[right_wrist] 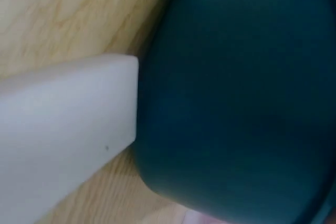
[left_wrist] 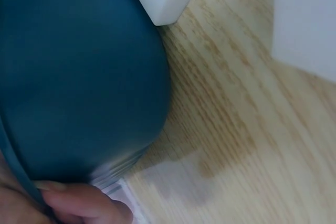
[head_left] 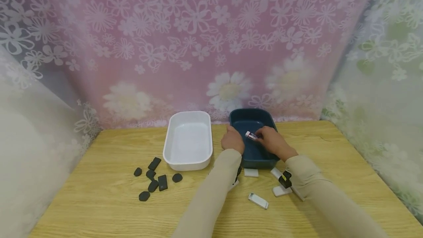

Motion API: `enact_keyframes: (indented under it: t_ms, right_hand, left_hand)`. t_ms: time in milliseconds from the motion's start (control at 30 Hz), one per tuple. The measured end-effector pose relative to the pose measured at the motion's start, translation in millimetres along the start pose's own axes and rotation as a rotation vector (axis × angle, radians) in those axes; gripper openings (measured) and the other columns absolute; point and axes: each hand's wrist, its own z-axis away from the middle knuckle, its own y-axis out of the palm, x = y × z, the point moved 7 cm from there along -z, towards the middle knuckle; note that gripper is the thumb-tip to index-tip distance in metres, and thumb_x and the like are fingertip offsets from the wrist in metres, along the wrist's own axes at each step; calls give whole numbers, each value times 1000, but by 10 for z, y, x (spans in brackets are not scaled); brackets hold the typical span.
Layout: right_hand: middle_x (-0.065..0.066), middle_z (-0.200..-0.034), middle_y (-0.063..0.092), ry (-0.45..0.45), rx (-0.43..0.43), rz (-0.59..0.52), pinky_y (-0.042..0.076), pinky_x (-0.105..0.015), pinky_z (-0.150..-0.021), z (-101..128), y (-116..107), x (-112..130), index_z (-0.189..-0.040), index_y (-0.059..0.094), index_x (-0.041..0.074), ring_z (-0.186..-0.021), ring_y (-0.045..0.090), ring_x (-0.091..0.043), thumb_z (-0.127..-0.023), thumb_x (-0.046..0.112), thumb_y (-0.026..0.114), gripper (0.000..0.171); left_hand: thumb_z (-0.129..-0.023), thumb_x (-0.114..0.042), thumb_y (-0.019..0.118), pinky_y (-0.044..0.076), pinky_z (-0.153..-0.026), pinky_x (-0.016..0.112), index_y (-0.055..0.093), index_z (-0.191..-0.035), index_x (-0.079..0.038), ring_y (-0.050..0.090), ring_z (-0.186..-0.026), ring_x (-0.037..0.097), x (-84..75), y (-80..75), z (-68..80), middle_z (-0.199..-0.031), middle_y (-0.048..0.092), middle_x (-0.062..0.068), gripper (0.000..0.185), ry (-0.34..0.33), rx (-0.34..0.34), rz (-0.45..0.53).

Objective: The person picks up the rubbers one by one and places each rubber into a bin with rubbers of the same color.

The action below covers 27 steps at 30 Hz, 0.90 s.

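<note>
Centrally, the wooden table [head_left: 99, 201] carries a white tray [head_left: 188, 140] on the left and a blue tray [head_left: 252, 120] to its right at the far edge. The left hand [head_left: 232, 139] grips the blue tray's left rim, seemingly to steady it. The right hand [head_left: 272, 140] pinches a white eraser [head_left: 252, 135] over the blue tray. Black erasers [head_left: 155, 179] lie near left; other white erasers [head_left: 258, 200] lie just near of the blue tray.
</note>
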Motion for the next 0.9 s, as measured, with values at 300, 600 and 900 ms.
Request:
enact_keyframes:
  t_ms: [300, 600, 900]
  right_hand:
    - [-11, -90, 64, 53, 174, 95, 50, -45, -74, 10, 120, 33, -99, 67, 0, -82, 62, -26, -88, 9, 66, 14]
    - [-19, -108, 62, -34, 18, 19, 46, -49, -85, 289, -266, 168, -112, 64, -4, -101, 58, -36, -93, 11, 61, 25]
    - [-21, -117, 58, 50, -73, 29, 43, -54, -88, 880, -775, 72, -114, 64, -2, -107, 55, -40, -95, 12, 58, 24]
  left_hand:
    - [-89, -21, 65, 53, -62, 34, 45, -111, -4, 67, -75, 19, -13, -26, 31, -84, 69, 8, 34, 17, -49, -26]
    - [-90, -18, 64, 53, -64, 35, 45, -111, -4, 68, -76, 21, -64, -39, 63, -84, 69, 10, 32, 14, -50, -6]
    - [-89, -20, 65, 53, -58, 35, 43, -116, -2, 68, -72, 21, -66, -17, 21, -81, 69, 11, 39, 29, -18, -25]
